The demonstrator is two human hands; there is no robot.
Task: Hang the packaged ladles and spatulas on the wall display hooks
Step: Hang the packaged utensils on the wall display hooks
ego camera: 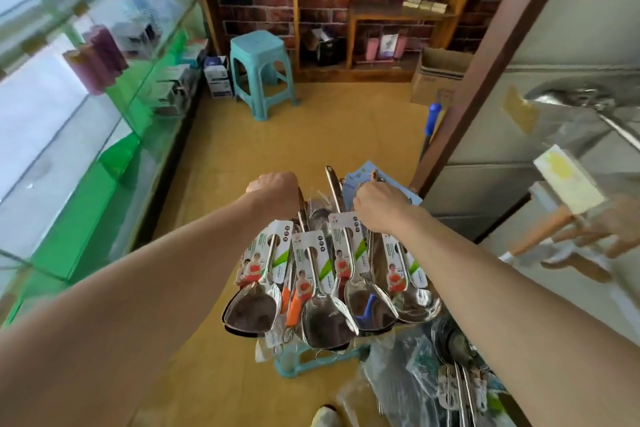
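A fan of packaged steel spatulas and ladles (322,288) lies over a teal stool (311,360) in front of me, blades toward me, each with a white and green card on its handle. My left hand (275,192) grips the far handle ends at the left of the bunch. My right hand (381,206) pinches the top of a package at the right, near light blue cards (360,180). On the wall at the right hang a ladle (571,97) and wooden-handled utensils (554,232); the hooks themselves are not visible.
More bagged utensils (450,385) lie at the lower right. A second teal stool (261,69) stands ahead by wooden shelves (346,10). A glass counter (86,114) runs along the left. A cardboard box (440,76) and a blue-handled stick (433,118) stand by the brown door frame.
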